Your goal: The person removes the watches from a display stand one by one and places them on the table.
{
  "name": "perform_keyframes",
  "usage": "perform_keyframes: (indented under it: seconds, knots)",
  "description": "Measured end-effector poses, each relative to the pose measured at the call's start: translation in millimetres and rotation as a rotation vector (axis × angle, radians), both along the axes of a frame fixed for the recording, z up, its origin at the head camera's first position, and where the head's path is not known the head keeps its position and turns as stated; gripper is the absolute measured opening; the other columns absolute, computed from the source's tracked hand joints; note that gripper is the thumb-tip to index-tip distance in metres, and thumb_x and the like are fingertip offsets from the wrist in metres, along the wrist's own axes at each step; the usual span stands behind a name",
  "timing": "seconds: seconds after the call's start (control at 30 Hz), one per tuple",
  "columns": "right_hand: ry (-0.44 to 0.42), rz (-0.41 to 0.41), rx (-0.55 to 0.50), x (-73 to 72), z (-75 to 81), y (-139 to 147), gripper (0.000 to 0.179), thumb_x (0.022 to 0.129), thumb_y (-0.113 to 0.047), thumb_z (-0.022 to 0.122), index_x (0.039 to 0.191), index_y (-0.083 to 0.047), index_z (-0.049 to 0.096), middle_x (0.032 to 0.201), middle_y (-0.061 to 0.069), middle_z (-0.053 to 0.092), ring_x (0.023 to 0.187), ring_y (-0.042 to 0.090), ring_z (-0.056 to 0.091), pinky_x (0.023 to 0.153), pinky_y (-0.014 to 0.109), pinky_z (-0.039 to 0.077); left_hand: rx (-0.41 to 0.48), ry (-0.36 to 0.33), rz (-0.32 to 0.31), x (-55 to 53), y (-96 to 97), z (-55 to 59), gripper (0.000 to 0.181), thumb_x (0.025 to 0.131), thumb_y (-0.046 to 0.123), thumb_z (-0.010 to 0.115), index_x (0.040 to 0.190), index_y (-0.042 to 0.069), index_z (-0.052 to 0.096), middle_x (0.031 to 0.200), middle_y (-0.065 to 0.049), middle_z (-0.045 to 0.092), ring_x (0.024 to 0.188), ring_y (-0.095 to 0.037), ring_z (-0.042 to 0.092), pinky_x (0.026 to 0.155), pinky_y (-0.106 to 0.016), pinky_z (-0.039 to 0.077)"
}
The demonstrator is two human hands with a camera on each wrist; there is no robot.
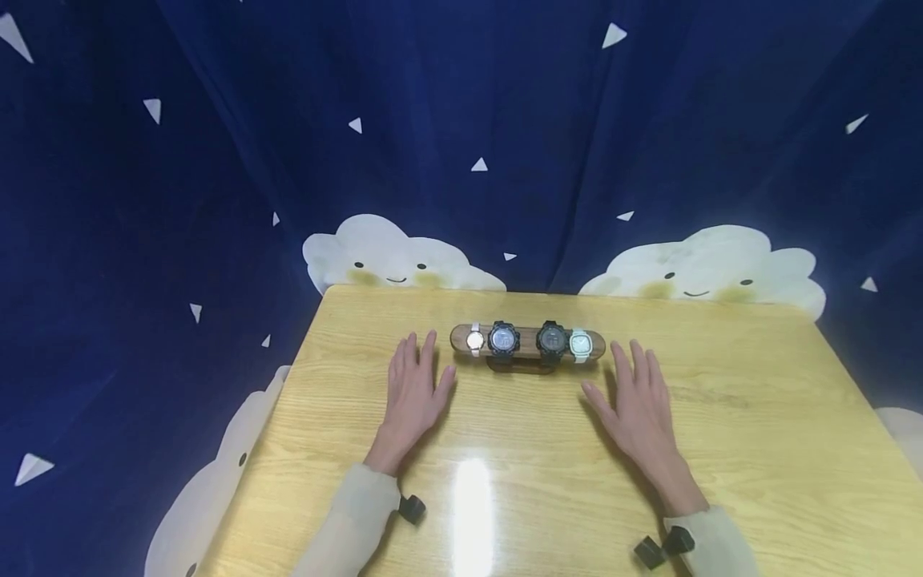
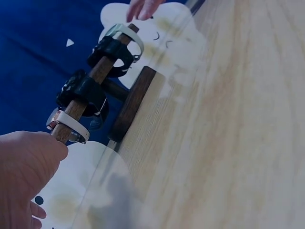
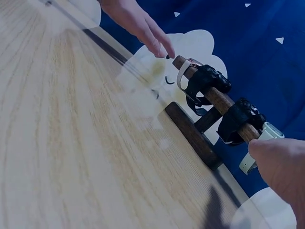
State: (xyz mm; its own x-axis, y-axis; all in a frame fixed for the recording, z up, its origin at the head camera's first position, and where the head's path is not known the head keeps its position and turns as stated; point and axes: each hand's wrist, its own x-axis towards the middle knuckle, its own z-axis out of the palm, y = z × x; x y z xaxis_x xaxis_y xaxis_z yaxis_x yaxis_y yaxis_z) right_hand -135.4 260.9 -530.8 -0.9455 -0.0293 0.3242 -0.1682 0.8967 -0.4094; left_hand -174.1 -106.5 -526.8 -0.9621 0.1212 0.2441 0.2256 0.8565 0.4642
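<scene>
From where I stand, the wooden watch stand (image 1: 529, 342) sits toward the far side of the table (image 1: 310, 433), its bar crosswise between the two hands; the left hand (image 1: 414, 393) lies just beside one end, fingers straight and holding nothing, and the right hand (image 1: 642, 409) is near the other end, fingers likewise extended and slightly spread, gripping nothing; whether either palm rests on the tabletop I cannot tell. Four watches circle the bar: a small white-strapped watch (image 1: 474, 340) by the left hand, a black watch with a pale face (image 1: 503, 339), a darker black watch (image 1: 552, 340), and a pale mint watch (image 1: 580, 344) by the right; the bar overhangs its short foot (image 1: 519, 367) at both ends, so I judge a downward knock on one tip could rock the whole thing; a careless sideways brush from the right hand might nudge the mint watch, which sits close to the end, along the bar and perhaps off it; the white-strapped one seems to run the same risk on its side; a hard shove away from the person could push the foot toward the table's far edge.
</scene>
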Motion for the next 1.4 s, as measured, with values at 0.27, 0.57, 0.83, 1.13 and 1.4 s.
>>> perform_keyframes:
  seconds: [0.27,0.57,0.83,1.13,1.4]
  knots:
    - [0.026,0.013,-0.060,-8.4,0.0,-2.5,0.081,0.100,-0.051,0.066,0.162,-0.010,0.033,0.163,0.032,0.025,0.145,0.057,0.026,0.112,0.076,0.027,0.106,0.014,-0.023,-15.6,0.2,-2.2,0.073,0.107,0.051,0.051,0.163,0.010,0.031,0.159,-0.029,0.036,0.149,-0.046,0.032,0.125,-0.061,0.024]
    - [0.075,0.011,-0.135,-15.3,3.1,-6.3,0.070,0.100,-0.044,0.068,0.157,-0.011,0.043,0.158,0.032,0.031,0.139,0.053,0.030,0.108,0.070,0.033,0.201,-0.024,-0.242,-39.2,-3.8,5.3,0.072,0.101,0.043,0.068,0.160,0.011,0.041,0.159,-0.019,0.045,0.149,-0.036,0.039,0.125,-0.055,0.031]
    - [0.113,0.011,-0.181,-19.9,5.0,-9.9,0.058,0.101,-0.038,0.069,0.148,-0.007,0.054,0.158,0.029,0.036,0.141,0.050,0.030,0.108,0.071,0.034,0.293,-0.056,-0.299,-49.8,-3.1,5.7,0.069,0.096,0.038,0.075,0.154,0.011,0.049,0.159,-0.016,0.048,0.150,-0.030,0.041,0.127,-0.046,0.030]
    - [0.193,0.083,-0.209,-27.2,8.1,-12.8,0.048,0.098,-0.027,0.074,0.137,-0.002,0.063,0.150,0.026,0.047,0.137,0.049,0.037,0.110,0.069,0.031,0.361,-0.117,-0.340,-57.8,-2.0,12.0,0.072,0.089,0.029,0.082,0.152,0.007,0.053,0.156,-0.014,0.052,0.147,-0.032,0.046,0.125,-0.045,0.034]
    - [0.270,0.136,-0.211,-35.3,9.6,-14.7,0.043,0.091,-0.021,0.081,0.125,0.001,0.069,0.137,0.022,0.059,0.131,0.044,0.047,0.106,0.063,0.036,0.399,-0.154,-0.341,-59.5,0.5,13.1,0.074,0.088,0.027,0.084,0.152,0.008,0.054,0.157,-0.012,0.051,0.149,-0.031,0.044,0.125,-0.044,0.032]
